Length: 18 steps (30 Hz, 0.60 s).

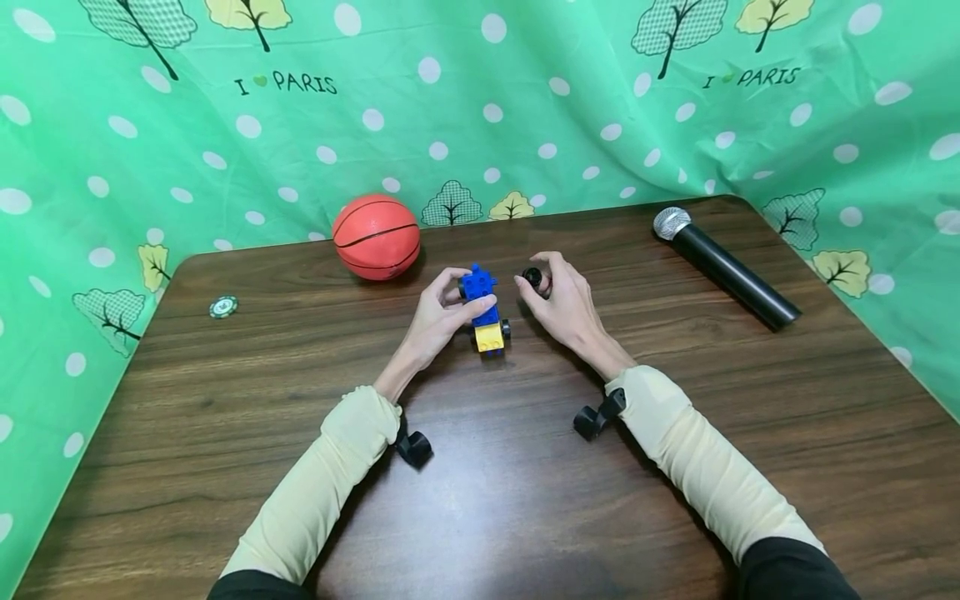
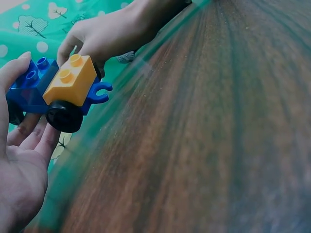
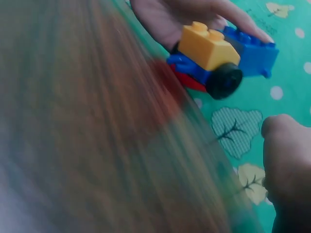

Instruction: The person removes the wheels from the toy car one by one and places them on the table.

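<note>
My left hand (image 1: 435,321) grips a toy block car (image 1: 487,312) just above the table, thumb over its top. The car has a blue block, a yellow block (image 2: 73,82) and black wheels; a blue hook (image 2: 99,92) sticks out past the yellow end. In the right wrist view a small bare peg (image 3: 267,74) shows on the side of the blue part. Close by on the right, my right hand (image 1: 562,304) pinches a small black toy wheel (image 1: 532,277) between thumb and fingers, apart from the car. The right wrist view shows only the thumb side of that hand, with the wheel hidden.
A small red basketball (image 1: 377,237) sits behind my left hand. To the far right lies a black microphone (image 1: 727,268) with a silver head. A poker chip (image 1: 223,307) is at the left on the brown wooden table (image 1: 480,500). Green patterned cloth (image 1: 480,100) hangs behind.
</note>
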{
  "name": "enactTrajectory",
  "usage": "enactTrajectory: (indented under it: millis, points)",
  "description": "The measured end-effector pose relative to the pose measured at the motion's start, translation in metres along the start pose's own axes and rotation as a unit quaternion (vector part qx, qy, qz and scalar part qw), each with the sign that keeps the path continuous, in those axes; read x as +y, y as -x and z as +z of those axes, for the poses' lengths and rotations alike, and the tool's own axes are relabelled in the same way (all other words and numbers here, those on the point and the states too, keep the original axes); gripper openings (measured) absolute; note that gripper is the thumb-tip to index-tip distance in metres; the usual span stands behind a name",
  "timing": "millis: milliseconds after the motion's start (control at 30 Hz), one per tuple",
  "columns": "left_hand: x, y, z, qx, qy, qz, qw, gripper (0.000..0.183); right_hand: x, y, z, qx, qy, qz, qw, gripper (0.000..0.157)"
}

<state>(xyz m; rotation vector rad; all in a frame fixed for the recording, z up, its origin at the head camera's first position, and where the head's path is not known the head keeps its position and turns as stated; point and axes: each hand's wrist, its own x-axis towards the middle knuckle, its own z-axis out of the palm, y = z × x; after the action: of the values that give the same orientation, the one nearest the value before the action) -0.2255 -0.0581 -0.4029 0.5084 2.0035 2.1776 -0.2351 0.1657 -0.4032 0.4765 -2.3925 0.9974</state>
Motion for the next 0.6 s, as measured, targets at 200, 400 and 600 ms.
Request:
enactTrajectory:
  millis: [200, 400, 600]
  points:
    - [-0.001, -0.001, -0.001, 0.003, -0.002, 0.002, 1.0, 0.044, 0.009, -0.004, -0.005, -0.028, 0.039, 0.023, 0.999, 0.03]
    - [-0.001, -0.001, 0.0, 0.004, -0.001, 0.001, 1.0, 0.044, 0.018, -0.006, -0.007, -0.06, 0.069, 0.039, 0.995, 0.032]
    - [0.0, 0.0, 0.001, 0.002, -0.005, -0.001, 1.0, 0.044, 0.026, -0.01, -0.008, -0.066, 0.096, 0.021, 0.993, 0.032]
